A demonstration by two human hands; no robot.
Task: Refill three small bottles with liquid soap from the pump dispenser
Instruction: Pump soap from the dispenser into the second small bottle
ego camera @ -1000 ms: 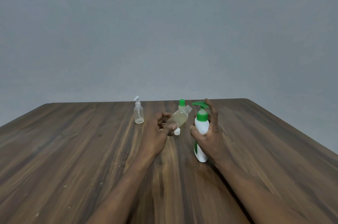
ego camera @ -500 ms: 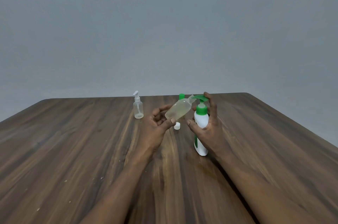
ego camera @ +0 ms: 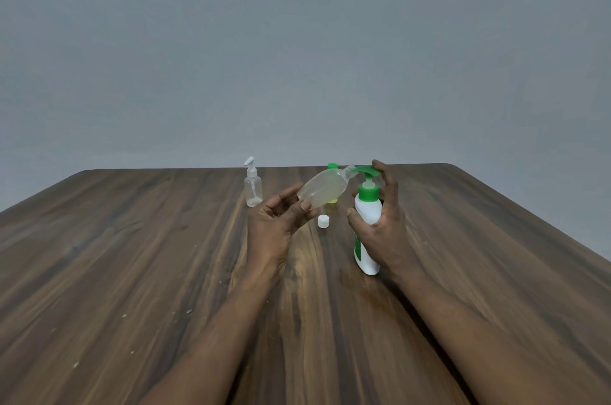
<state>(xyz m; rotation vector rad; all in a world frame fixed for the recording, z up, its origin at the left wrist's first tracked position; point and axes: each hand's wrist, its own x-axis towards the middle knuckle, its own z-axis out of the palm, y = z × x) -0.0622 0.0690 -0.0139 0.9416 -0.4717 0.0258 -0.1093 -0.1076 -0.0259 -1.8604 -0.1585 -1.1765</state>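
Note:
My left hand holds a small translucent bottle tilted, its open neck up against the green nozzle of the pump dispenser. My right hand grips the white dispenser body, with a finger on top of the green pump head. The bottle's white cap lies on the table between my hands. A small clear spray bottle stands further back on the left. A green-capped small bottle stands behind the tilted bottle, mostly hidden.
Everything sits on a dark wooden table whose far edge runs just behind the bottles. A plain grey wall rises beyond it.
My left hand has raised the tilted bottle so its neck meets the dispenser nozzle. The white cap is now uncovered on the table. My right hand keeps its grip.

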